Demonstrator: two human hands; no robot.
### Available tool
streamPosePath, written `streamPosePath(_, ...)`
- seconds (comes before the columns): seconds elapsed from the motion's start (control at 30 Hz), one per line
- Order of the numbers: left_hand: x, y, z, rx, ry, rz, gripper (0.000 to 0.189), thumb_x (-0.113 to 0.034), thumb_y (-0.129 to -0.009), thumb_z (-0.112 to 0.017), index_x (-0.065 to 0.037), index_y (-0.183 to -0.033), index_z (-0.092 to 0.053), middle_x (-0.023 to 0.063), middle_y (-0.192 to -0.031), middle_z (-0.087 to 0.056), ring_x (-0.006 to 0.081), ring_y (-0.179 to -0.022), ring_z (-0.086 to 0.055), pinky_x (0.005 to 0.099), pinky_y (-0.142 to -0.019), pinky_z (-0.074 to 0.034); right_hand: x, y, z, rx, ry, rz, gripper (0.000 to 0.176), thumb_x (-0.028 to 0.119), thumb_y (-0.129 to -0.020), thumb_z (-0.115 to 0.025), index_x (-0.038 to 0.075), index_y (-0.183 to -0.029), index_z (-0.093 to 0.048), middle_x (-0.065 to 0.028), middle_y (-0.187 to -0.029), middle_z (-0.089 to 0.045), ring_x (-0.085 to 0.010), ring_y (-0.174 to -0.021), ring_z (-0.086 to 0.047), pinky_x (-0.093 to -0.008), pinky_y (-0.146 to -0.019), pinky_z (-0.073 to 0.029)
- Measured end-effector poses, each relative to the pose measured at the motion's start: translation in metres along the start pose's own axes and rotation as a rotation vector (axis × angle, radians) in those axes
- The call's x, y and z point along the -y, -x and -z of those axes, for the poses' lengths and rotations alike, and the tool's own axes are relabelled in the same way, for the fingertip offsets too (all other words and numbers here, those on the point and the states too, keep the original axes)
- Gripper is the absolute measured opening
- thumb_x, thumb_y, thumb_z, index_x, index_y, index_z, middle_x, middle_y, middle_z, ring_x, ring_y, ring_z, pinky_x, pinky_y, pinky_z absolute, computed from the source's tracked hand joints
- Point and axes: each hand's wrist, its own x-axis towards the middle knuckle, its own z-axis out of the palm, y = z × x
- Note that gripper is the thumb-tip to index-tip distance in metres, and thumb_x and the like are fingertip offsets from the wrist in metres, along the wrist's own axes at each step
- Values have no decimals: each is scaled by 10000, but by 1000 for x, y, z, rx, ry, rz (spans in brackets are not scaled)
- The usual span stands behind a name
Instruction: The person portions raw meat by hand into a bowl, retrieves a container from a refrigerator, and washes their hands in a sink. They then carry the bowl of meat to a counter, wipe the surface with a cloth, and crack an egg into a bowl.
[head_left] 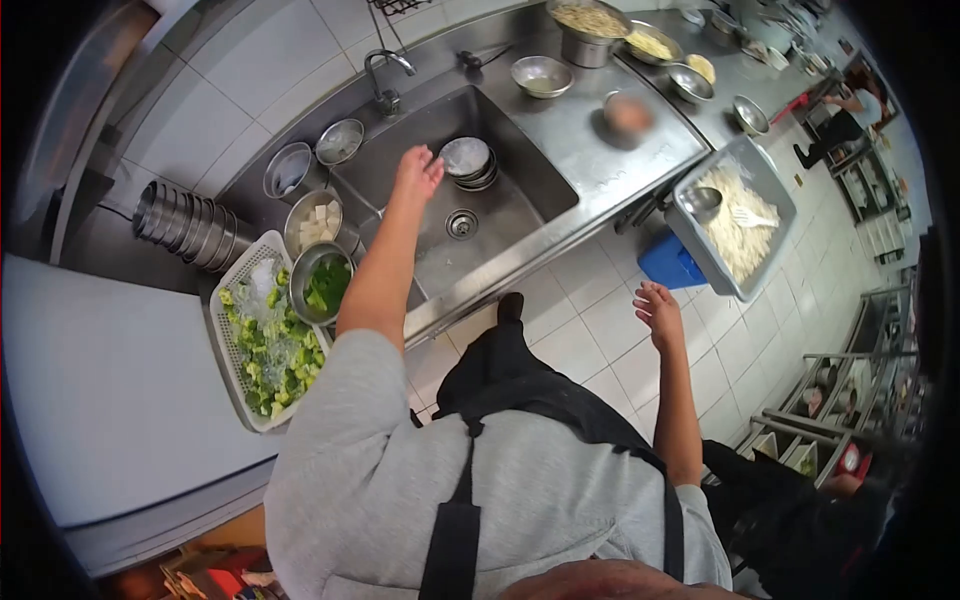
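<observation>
Over the steel sink [520, 150], my left hand [418, 172] hangs in the air with fingers apart, just left of a stack of metal bowls [466, 158] in the basin. Nothing is in it. My right hand [657, 312] is held out over the floor, fingers loosely spread and empty, near a blue container [672, 262] and below a grey tub [735, 215] of pale shredded food with a metal bowl and a white utensil in it. The faucet [388, 85] rises behind the basin.
A white basket [232, 350] of broccoli and ice stands at left, beside bowls of greens [327, 285] and white cubes [318, 225]. Stacked metal cups [185, 225] lean behind. More bowls line the right counter [580, 140]. One person stands far right; another dark-clothed person is lower right.
</observation>
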Motion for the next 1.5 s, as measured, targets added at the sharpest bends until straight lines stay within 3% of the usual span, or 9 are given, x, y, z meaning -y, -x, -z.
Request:
streamPosePath(0.53, -119, -264, -21, -53, -380, -425, 720, -106, -850, -713, -99, -1505, -413, 82, -1120, -681, 160, -905, -664, 298, -703, -503, 220, -175, -259, 635, -23, -26, 335, 143, -970, -603, -26, -1258, -595, -156, -1178, -684, -249, -1047, -694, -386, -976, -545)
streamPosePath(0.73, -52, -275, 11, -120, -729, -982, 570, -120, -864, -714, -98, -1414, -570, 91, -1564, -443, 194, -1036, -678, 274, -768, -523, 236, -262, -427, 762, -178, -30, 303, 264, -1007, -618, 24, -1192, -626, -104, -1112, -675, -219, -997, -665, -388, -936, -532)
streamPosePath(0.8, -49, -222, -17, -83, -667, -811, 529, -276, -949, -672, -117, -1441, -555, 103, -1633, -349, 225, -1088, -665, 299, -826, -525, 232, -289, -477, 726, -173, -1, 308, 253, -1008, -608, 32, -1221, -627, -115, -1147, -677, -228, -1051, -662, -384, -943, -526)
streamPosePath(0.87, -47, -187, -47, -83, -30, -128, 478, -459, -1015, -553, -147, -1373, -607, 80, -1588, -398, 230, -1034, -662, 337, -869, -521, 219, -298, -513, 696, -187, 13, 342, 256, -1016, -593, 27, -1268, -620, -130, -1202, -676, -244, -1108, -662, -385, -958, -520)
streamPosePath(0.97, -38, -216, -50, 23, 176, -93, 531, -594, -1030, -434, -139, -1207, -643, 76, -1181, -628, 246, -899, -633, 398, -834, -526, 211, -289, -549, 640, 60, 179, 480, 318, -1003, -544, -18, -1344, -578, -103, -1157, -692, -267, -1089, -648, -426, -968, -510)
streamPosePath(1.03, -36, -223, -54, 16, 247, -106, 593, -619, -1032, -390, -86, -1127, -632, 65, -899, -657, 276, -870, -630, 433, -785, -532, 213, -263, -554, 436, 321, 470, 478, 344, -1042, -470, -30, -1309, -599, -271, -1444, -536, -384, -1372, -498, -437, -1160, -367)
streamPosePath(1.27, -40, -212, -55, 255, 509, 60, 588, -579, -1044, -360, -57, -1104, -625, 131, -1053, -669, 324, -989, -629, 453, -907, -514, 144, -372, -583, 477, 787, 922, 549, 405, -1059, -375, -16, -1342, -586, -273, -1535, -438, -453, -1463, -347, -478, -1223, -254)
streamPosePath(1.33, -32, -223, -32, 470, 557, 113, 596, -563, -1047, -335, -45, -1144, -613, 165, -1128, -666, 363, -1068, -614, 481, -977, -489, 100, -393, -600, 3, 891, 1261, 536, 370, -1008, -463, 33, -1412, -563, -140, -1232, -678, -312, -1193, -592, -471, -1039, -456)
streamPosePath(1.5, -37, -174, -87, 272, 513, 5, 424, -466, -1068, -366, -120, -1129, -603, 80, -1089, -661, 225, -1017, -640, 406, -930, -518, 178, -355, -570, 198, 1014, 946, 413, 344, -1002, -434, 107, -1220, -694, -166, -1303, -649, -344, -1328, -501, -488, -1111, -392)
